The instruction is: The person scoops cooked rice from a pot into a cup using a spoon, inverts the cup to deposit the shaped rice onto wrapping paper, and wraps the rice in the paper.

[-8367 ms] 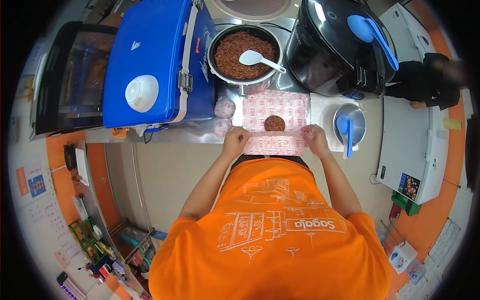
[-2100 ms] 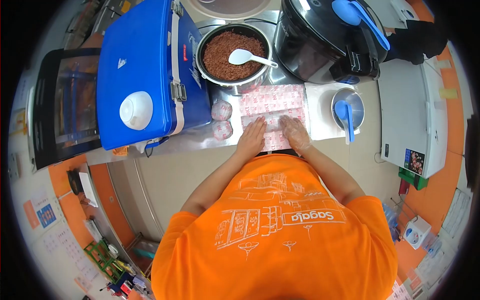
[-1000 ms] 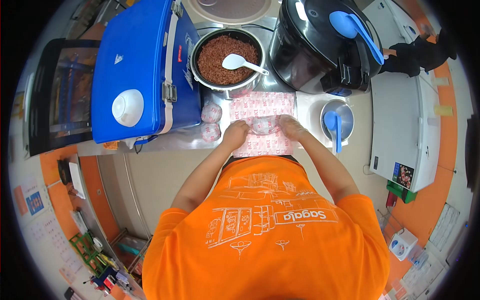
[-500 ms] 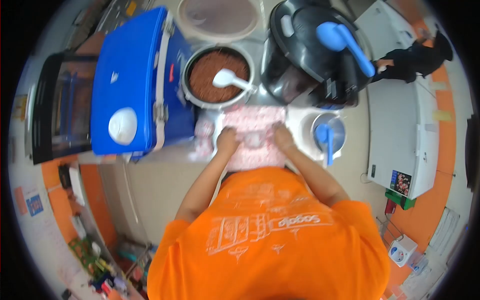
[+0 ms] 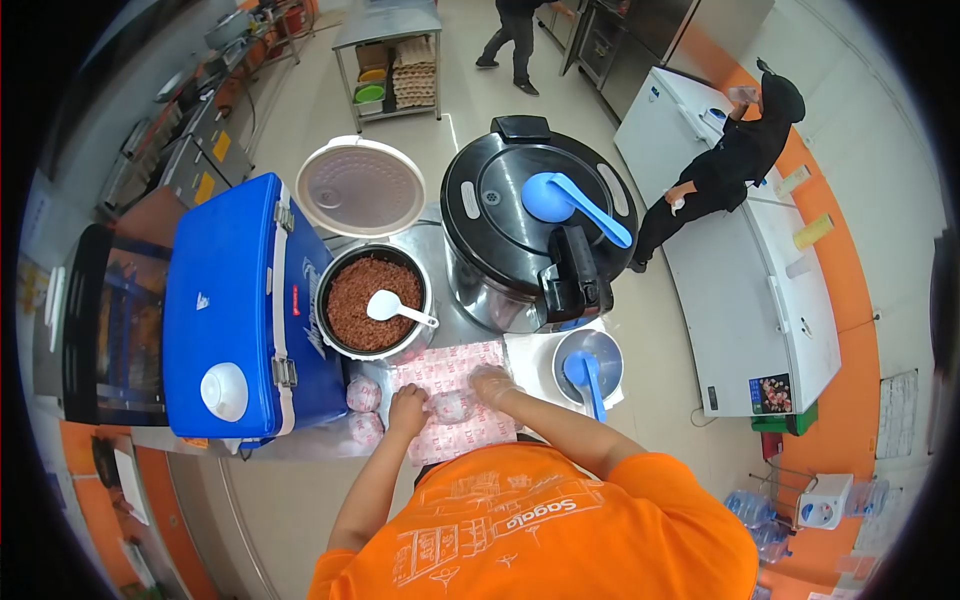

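Note:
A sheet of pink printed wrapping paper (image 5: 465, 362) lies at the table's front edge, close to my body. On it rests a small rounded bundle in clear plastic (image 5: 453, 406); its contents are hard to make out. My left hand (image 5: 407, 411) is closed at the paper's left side, fingers curled against the bundle's left end. My right hand (image 5: 491, 387), in a clear plastic glove, lies over the paper's right part with fingers stretched out, just right of the bundle. Two wrapped balls (image 5: 364, 394) sit left of the paper.
Behind the paper stands a pot of reddish-brown rice (image 5: 365, 290) with a white paddle (image 5: 398, 308). A blue cooler box (image 5: 225, 310) is left, a large black-lidded cooker (image 5: 530, 220) right. A metal bowl (image 5: 602, 350) holds a blue scoop (image 5: 583, 372). A co-worker (image 5: 735, 155) stands by white freezers.
The view has tilted up, bringing more of the room into sight. My right hand has moved from the paper's right edge inward, nearer the bundle. My left hand stays beside the paper.

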Demonstrator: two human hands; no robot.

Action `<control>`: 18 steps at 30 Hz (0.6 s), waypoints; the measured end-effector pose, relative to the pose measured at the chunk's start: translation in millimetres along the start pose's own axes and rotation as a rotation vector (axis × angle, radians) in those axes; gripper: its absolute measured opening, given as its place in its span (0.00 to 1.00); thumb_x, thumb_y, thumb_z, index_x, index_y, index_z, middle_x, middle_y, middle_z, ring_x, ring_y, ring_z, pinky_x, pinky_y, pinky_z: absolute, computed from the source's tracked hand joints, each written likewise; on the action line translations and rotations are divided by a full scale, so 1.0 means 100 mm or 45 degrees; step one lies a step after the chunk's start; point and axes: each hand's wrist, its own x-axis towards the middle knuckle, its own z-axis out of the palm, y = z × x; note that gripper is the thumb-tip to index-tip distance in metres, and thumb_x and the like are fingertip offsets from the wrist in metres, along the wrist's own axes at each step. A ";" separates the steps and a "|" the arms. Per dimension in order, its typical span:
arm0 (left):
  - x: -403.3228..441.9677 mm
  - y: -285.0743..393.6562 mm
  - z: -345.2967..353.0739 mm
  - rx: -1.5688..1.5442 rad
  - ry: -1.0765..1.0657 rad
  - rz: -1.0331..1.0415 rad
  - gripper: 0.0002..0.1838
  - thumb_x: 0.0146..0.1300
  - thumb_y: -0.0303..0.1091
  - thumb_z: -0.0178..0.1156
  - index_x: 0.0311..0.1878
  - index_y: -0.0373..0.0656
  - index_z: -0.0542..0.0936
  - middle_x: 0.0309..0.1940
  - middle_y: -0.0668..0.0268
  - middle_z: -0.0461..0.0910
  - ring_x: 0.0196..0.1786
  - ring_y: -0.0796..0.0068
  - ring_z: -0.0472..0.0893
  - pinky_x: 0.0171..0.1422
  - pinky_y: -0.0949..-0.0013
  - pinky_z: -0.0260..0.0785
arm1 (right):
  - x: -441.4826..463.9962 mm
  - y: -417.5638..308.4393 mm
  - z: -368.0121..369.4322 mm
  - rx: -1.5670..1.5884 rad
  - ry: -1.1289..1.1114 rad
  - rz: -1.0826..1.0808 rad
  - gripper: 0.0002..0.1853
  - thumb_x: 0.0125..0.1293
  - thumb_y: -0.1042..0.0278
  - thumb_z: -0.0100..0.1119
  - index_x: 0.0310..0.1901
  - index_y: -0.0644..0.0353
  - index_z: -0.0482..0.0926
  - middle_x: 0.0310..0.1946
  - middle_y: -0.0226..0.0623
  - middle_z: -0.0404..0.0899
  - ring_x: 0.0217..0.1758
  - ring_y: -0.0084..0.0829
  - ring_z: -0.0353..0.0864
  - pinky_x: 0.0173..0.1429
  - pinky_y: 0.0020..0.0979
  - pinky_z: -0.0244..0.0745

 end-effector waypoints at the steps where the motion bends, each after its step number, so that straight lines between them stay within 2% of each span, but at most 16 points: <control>1: 0.01 -0.01 0.00 -0.018 -0.035 -0.016 0.19 0.49 0.32 0.79 0.45 0.44 0.85 0.48 0.60 0.85 0.54 0.55 0.83 0.59 0.53 0.73 | -0.01 -0.03 -0.03 -0.002 0.002 -0.003 0.10 0.66 0.71 0.61 0.46 0.58 0.89 0.51 0.50 0.89 0.57 0.49 0.89 0.62 0.46 0.82; 4: 0.05 -0.04 0.10 -0.101 -0.059 -0.127 0.18 0.50 0.32 0.79 0.44 0.44 0.85 0.47 0.58 0.85 0.51 0.52 0.85 0.57 0.51 0.75 | -0.11 -0.08 -0.13 0.175 -0.075 0.059 0.15 0.66 0.61 0.65 0.49 0.60 0.87 0.49 0.52 0.88 0.55 0.52 0.87 0.63 0.47 0.80; 8: 0.05 -0.11 0.19 -0.254 -0.047 -0.171 0.14 0.52 0.30 0.76 0.42 0.42 0.85 0.44 0.55 0.86 0.52 0.49 0.85 0.55 0.51 0.77 | -0.10 0.01 0.07 0.296 -0.039 -0.001 0.16 0.68 0.62 0.62 0.53 0.60 0.87 0.52 0.51 0.87 0.57 0.52 0.86 0.65 0.46 0.79; 11: -0.01 -0.21 0.33 -0.373 0.011 -0.095 0.08 0.56 0.30 0.71 0.39 0.42 0.87 0.41 0.52 0.86 0.50 0.48 0.85 0.55 0.49 0.77 | 0.01 0.19 0.44 0.376 0.077 -0.125 0.17 0.70 0.62 0.60 0.55 0.60 0.86 0.55 0.52 0.86 0.61 0.51 0.85 0.67 0.46 0.78; 13: -0.06 -0.20 0.40 -0.224 0.105 -0.053 0.05 0.60 0.31 0.67 0.36 0.42 0.88 0.40 0.51 0.86 0.49 0.48 0.85 0.55 0.48 0.76 | 0.02 0.32 0.69 0.562 0.227 -0.264 0.16 0.72 0.63 0.58 0.54 0.59 0.87 0.57 0.51 0.85 0.64 0.49 0.83 0.70 0.45 0.76; 14: -0.11 -0.25 0.52 -0.200 0.138 -0.017 0.07 0.63 0.33 0.64 0.36 0.41 0.88 0.39 0.51 0.85 0.47 0.48 0.84 0.54 0.48 0.75 | 0.00 0.36 0.79 0.645 0.278 -0.319 0.14 0.73 0.64 0.55 0.51 0.60 0.87 0.53 0.51 0.86 0.60 0.49 0.83 0.67 0.45 0.76; 15: -0.19 -0.20 0.50 -0.194 0.228 0.045 0.04 0.61 0.28 0.64 0.35 0.39 0.85 0.36 0.51 0.82 0.43 0.46 0.83 0.50 0.47 0.74 | -0.11 0.31 0.70 0.754 0.190 -0.315 0.14 0.74 0.65 0.53 0.48 0.61 0.87 0.49 0.50 0.86 0.54 0.50 0.83 0.65 0.44 0.77; 16: -0.22 -0.13 0.43 -0.252 0.358 0.130 0.03 0.61 0.27 0.64 0.35 0.40 0.84 0.35 0.54 0.80 0.43 0.48 0.81 0.51 0.48 0.73 | -0.11 0.34 0.77 0.734 0.243 -0.362 0.13 0.74 0.65 0.53 0.46 0.61 0.87 0.46 0.51 0.85 0.50 0.49 0.82 0.62 0.44 0.77; 17: -0.26 -0.12 0.45 -0.240 0.398 0.152 0.02 0.59 0.26 0.63 0.35 0.41 0.83 0.36 0.57 0.78 0.46 0.52 0.81 0.53 0.51 0.72 | -0.31 0.14 0.40 1.054 0.073 -0.078 0.13 0.75 0.65 0.52 0.46 0.60 0.87 0.49 0.51 0.84 0.54 0.48 0.82 0.64 0.42 0.75; 18: -0.30 -0.13 0.46 -0.201 0.409 0.214 0.03 0.58 0.26 0.63 0.35 0.42 0.83 0.37 0.59 0.78 0.46 0.54 0.80 0.54 0.53 0.72 | -0.35 0.18 0.57 0.872 0.295 -0.179 0.14 0.74 0.62 0.54 0.46 0.62 0.85 0.49 0.51 0.83 0.54 0.48 0.81 0.63 0.43 0.74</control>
